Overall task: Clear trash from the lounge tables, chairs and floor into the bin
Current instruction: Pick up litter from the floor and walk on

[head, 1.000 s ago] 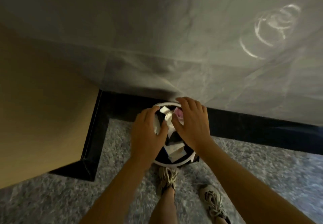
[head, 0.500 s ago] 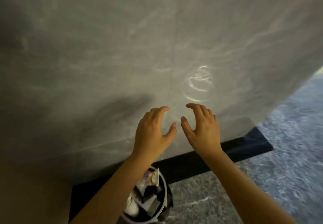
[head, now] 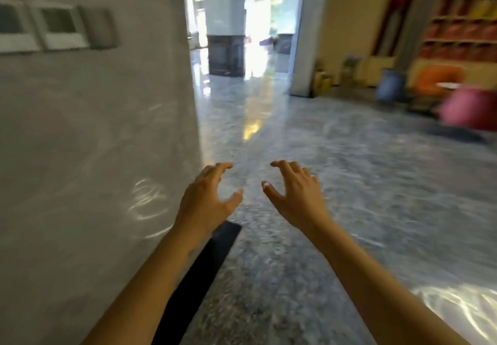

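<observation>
Logging from far left: pale grey veined stone wall (head: 80,129). Noted high on it two white-framed square panels (head: 60,28) side by side, with a plain grey rectangular plate (head: 100,28) just beside them. Noted lower down a pale ring-shaped glint of light (head: 148,199). Traced a black skirting strip (head: 204,272) along the wall's foot, partly hidden behind the left forearm (head: 150,277). Found the left hand (head: 207,199) held in the air before the wall's corner, fingers (head: 215,169) loosely curled and released, grasping nothing. Found the right hand (head: 293,196) near it, apart, likewise loosely clawed and empty. Saw beneath both a glossy speckled grey stone floor (head: 349,183). Marked beyond, in bright light, a white pillar on a dark base (head: 226,54). Registered at far right, blurred, a blue drum-shaped container (head: 390,86), an orange rounded seat (head: 438,78), a pink shape (head: 470,110) and tall shelves of red and yellow items (head: 462,13). Cannot tell where bin or trash sits: neither within frame.
</observation>
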Available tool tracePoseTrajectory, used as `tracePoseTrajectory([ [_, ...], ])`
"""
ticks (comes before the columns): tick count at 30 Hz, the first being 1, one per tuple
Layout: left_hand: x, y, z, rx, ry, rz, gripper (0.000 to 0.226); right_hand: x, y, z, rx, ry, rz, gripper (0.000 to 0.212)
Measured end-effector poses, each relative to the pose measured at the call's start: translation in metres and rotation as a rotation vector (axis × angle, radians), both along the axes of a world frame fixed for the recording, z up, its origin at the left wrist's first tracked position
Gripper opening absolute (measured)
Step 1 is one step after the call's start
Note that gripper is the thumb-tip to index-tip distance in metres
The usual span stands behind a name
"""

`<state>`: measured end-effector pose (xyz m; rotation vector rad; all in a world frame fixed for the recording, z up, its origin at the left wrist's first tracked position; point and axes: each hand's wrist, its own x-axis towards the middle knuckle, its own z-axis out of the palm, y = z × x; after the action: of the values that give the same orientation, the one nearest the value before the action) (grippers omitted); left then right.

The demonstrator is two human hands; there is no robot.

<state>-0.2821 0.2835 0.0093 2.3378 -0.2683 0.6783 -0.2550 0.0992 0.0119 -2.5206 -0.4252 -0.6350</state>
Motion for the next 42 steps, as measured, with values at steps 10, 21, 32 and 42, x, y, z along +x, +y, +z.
tracePoseTrajectory([
  [10, -0.005, -0.263, 0.074, 0.015, -0.071, -0.648, 0.046, -0.129, -0.247, 0.068, -0.012, -0.069, -0.690, 0.048],
  [21, -0.065, -0.435, 0.099, 0.052, -0.096, -1.223, 0.046, -0.270, -0.347, 0.085, -0.038, -0.008, -1.271, 0.048],
  [32, -0.061, -0.478, 0.067, 0.056, 0.024, -1.473, 0.041, -0.294, -0.347, 0.063, 0.031, 0.175, -1.460, 0.047],
  [42, 0.000, -0.528, 0.057, 0.087, 0.080, -1.521, 0.039, -0.236, -0.394, 0.056, 0.025, 0.195, -1.460, 0.046],
])
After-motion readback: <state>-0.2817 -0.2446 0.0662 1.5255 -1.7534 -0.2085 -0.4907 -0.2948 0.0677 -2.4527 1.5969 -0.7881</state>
